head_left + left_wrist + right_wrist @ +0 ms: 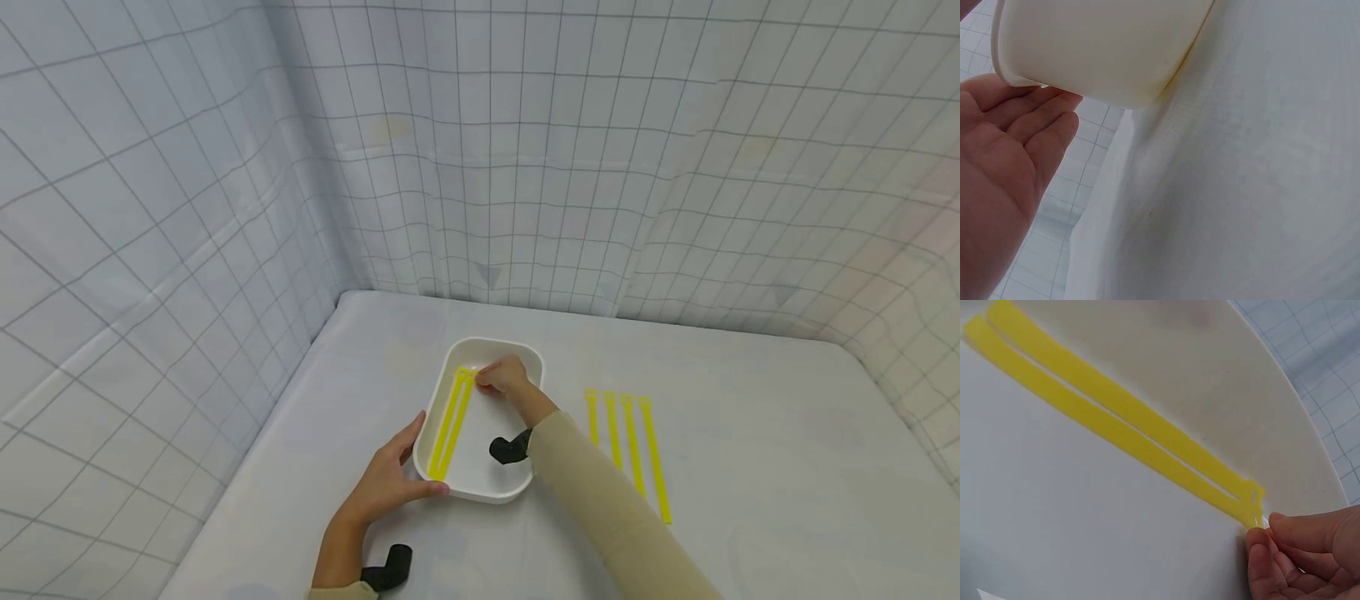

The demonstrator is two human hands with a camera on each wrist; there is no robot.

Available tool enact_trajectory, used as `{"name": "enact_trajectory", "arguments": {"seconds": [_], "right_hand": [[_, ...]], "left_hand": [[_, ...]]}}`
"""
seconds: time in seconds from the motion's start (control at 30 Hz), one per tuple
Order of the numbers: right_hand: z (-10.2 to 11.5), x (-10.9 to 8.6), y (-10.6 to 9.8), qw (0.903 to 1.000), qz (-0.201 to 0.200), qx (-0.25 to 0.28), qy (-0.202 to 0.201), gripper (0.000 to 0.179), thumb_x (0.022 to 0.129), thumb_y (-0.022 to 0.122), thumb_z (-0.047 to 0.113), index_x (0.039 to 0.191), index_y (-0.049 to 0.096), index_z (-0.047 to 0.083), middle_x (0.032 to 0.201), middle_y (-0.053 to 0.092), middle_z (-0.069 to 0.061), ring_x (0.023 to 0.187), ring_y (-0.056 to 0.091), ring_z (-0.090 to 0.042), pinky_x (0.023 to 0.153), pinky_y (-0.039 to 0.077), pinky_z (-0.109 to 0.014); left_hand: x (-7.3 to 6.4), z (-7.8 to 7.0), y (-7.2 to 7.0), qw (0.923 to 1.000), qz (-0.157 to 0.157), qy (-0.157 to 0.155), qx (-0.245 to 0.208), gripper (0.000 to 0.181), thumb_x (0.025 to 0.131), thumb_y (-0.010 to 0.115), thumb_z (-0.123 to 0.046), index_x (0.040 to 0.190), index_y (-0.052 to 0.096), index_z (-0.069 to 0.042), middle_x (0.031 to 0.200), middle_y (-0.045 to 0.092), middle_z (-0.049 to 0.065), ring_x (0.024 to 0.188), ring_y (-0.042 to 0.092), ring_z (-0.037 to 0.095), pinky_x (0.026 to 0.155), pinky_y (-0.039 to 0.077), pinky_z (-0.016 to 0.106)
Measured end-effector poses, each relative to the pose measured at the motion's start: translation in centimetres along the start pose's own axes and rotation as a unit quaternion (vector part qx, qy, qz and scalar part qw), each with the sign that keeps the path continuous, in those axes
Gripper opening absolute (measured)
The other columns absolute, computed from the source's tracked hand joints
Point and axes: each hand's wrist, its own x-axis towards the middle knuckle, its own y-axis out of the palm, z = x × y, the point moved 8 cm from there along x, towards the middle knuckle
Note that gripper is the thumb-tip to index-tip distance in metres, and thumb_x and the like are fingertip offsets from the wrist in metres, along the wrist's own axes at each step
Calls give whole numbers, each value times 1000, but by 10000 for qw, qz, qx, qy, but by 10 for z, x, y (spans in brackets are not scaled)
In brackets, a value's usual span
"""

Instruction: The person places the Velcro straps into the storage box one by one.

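A white tray [480,497] sits on the table with two yellow hook-and-loop cable ties [448,427] side by side along its left part. My right hand [508,381] reaches into the tray and pinches the slotted head end of one cable tie [1141,453] between thumb and fingers. That end is partly hidden by the fingertips. At the tray's near-left corner, my left hand [390,483] touches the rim, thumb on the near side and fingers along the left side. In the left wrist view, the fingers [1041,122] look nearly straight against the tray's outer wall.
Several more yellow cable ties [654,450] lie in a row on the white table [765,442], right of the tray; the right sleeve [600,508] covers part of them. Grid-patterned white curtains [525,167] enclose the table at the back and sides.
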Motion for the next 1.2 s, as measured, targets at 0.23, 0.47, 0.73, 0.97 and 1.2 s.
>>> {"name": "enact_trajectory", "arguments": {"seconds": [0.23,0.47,0.73,0.97,1.2], "right_hand": [[78,-103,-17,9986,-285,-345,286,13,75,70,-6,86,66,-12,72,64,-15,53,59,-15,61,56,-27],[74,-95,-17,9992,-168,-347,92,10,74,71,-5,82,68,-10,64,62,-8,49,54,-11,50,51,-19],[80,-98,-11,10000,62,-55,-27,19,77,71,-1,93,67,-11,81,67,-13,62,62,-16,66,56,-27],[44,-32,-4,9917,528,863,-799,15,71,79,9,82,72,0,77,67,-11,66,65,-19,60,56,-26],[82,-91,-20,9921,608,1024,-407,26,82,65,-4,105,61,-15,98,65,-22,83,65,-25,81,53,-35]], "left_hand": [[2,-1,0,10000,16,4,37,107,59,87,-29,144,27,-5,147,27,8,134,26,21,105,28,35],[3,0,0,10000,-18,45,74,108,58,88,-30,144,28,-5,147,28,8,133,27,21,105,29,35],[3,-3,-3,9998,-19,60,174,107,58,87,-31,144,28,-6,147,29,8,133,28,22,105,29,36],[4,-2,-3,9997,0,-47,242,107,59,88,-27,145,27,-6,147,28,9,133,28,23,104,31,37],[0,3,0,9998,-22,-194,59,107,58,88,-27,145,28,-7,147,28,8,133,27,22,104,31,37]]}}
